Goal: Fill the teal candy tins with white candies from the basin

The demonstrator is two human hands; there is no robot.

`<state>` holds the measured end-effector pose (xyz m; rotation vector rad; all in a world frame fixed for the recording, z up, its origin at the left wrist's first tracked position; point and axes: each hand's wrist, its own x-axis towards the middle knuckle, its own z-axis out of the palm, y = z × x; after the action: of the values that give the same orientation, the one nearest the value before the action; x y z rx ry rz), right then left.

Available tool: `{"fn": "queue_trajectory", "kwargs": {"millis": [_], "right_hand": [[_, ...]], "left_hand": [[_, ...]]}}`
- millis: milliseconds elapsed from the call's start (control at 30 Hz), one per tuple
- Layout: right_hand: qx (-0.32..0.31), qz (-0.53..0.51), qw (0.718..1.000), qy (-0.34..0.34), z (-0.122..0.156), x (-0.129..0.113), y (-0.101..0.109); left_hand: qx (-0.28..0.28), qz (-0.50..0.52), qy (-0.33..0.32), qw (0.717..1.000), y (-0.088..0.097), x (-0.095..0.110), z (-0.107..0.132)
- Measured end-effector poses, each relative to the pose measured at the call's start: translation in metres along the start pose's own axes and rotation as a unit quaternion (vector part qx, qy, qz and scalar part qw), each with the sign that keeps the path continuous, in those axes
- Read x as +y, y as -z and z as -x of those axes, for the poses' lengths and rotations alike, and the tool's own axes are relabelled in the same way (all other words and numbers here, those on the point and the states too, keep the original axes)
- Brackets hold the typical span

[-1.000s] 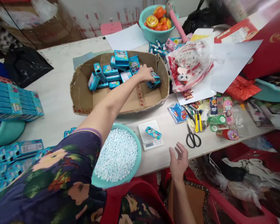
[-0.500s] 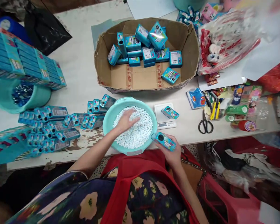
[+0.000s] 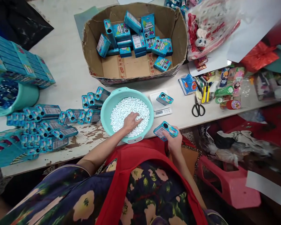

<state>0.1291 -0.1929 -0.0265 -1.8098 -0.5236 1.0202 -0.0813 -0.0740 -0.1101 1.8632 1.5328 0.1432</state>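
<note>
While resting the loosely curled left hand (image 3: 131, 122) among white pellets (image 3: 123, 108) inside the basin (image 3: 105, 116), impossible to tell if gripping any, clasps a blue box (image 3: 162, 129) in the right hand (image 3: 174, 142) beside the basin's rim, apparently to face its dark spot (image 3: 165, 125) upward.

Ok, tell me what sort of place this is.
Probably a small candy-packing workspace: there's a basin of pale pellets, a digital scale and a cardboard carton of printed blue boxes.
</note>
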Motion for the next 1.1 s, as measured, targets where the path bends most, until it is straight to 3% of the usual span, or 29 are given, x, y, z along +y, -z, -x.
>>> {"fn": "queue_trajectory", "kwargs": {"millis": [100, 167, 233, 333, 400, 433, 567, 667, 733, 900, 1033, 1100], "right_hand": [[-0.019, 0.003, 1.0, 0.004, 0.004, -0.009, -0.01], [-0.026, 0.012, 0.999, 0.018, 0.005, -0.017, -0.017], [-0.036, 0.028, 0.998, 0.038, 0.005, -0.025, -0.025], [-0.064, 0.047, 0.995, 0.065, 0.002, -0.037, -0.04], [-0.082, 0.06, 0.991, 0.082, -0.001, -0.041, -0.051], [-0.088, 0.067, 0.99, 0.091, -0.002, -0.043, -0.056], [-0.106, 0.091, 0.985, 0.102, -0.007, -0.042, -0.072], [-0.116, 0.101, 0.984, 0.094, -0.009, -0.04, -0.08], [-0.118, 0.11, 0.982, 0.097, -0.01, -0.038, -0.083], [-0.125, 0.194, 0.958, 0.171, -0.015, -0.03, -0.094], [-0.156, 0.231, 0.928, 0.245, -0.013, -0.029, -0.111], [-0.161, 0.233, 0.92, 0.272, -0.01, -0.03, -0.119]], "left_hand": [[0.026, 0.157, 0.065, 0.985, 0.013, -0.007, -0.003], [0.015, 0.321, 0.13, 0.938, 0.025, -0.009, -0.006], [-0.015, 0.495, 0.18, 0.85, 0.035, -0.008, -0.009], [-0.064, 0.679, 0.236, 0.692, 0.045, -0.003, -0.015], [-0.077, 0.735, 0.266, 0.619, 0.048, 0.0, -0.018], [-0.076, 0.751, 0.265, 0.6, 0.049, 0.001, -0.019], [-0.066, 0.794, 0.207, 0.568, 0.051, 0.0, -0.021], [-0.057, 0.806, 0.243, 0.536, 0.05, -0.001, -0.025], [-0.053, 0.804, 0.261, 0.531, 0.053, 0.001, -0.026], [-0.036, 0.806, 0.168, 0.567, 0.083, 0.028, -0.012], [0.077, 0.786, 0.036, 0.612, 0.095, 0.053, 0.002], [0.113, 0.771, 0.018, 0.626, 0.094, 0.058, 0.003]]}}
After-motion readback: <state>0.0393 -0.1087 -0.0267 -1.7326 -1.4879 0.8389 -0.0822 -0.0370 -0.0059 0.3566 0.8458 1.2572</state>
